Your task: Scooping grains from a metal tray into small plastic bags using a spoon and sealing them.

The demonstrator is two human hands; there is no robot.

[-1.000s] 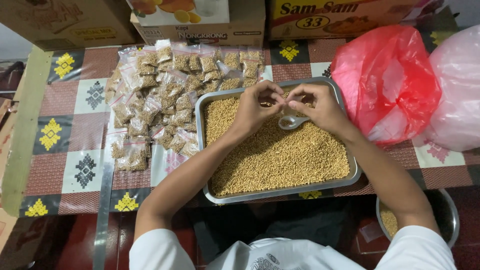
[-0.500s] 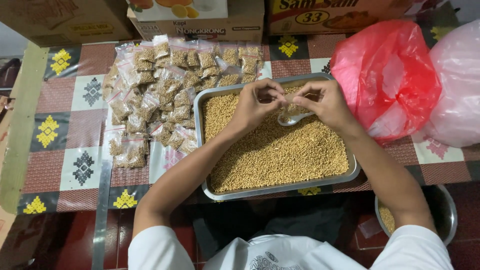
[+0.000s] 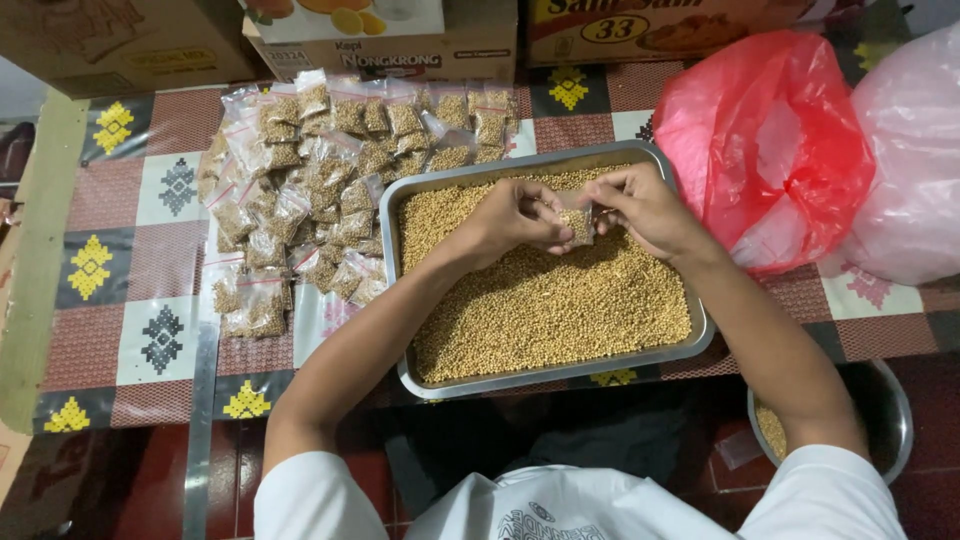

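A metal tray [image 3: 395,265] full of small tan seeds [image 3: 560,300] lies on the patterned table. Above its far part, my left hand [image 3: 515,215] and my right hand [image 3: 640,205] pinch the two sides of a small clear bag [image 3: 579,227] filled with seeds. Both hands hold the bag between fingertips, just over the seeds. The metal spoon seen earlier is hidden from view.
A heap of several filled small bags [image 3: 320,170] lies left of the tray. A red plastic bag [image 3: 770,140] and a pink one [image 3: 910,170] sit at right. Cardboard boxes [image 3: 400,45] line the far edge. A metal bowl [image 3: 890,400] stands below the table at right.
My hands have come closer together over the tray and now hold the small filled bag between them. The spoon that lay between them no longer shows.
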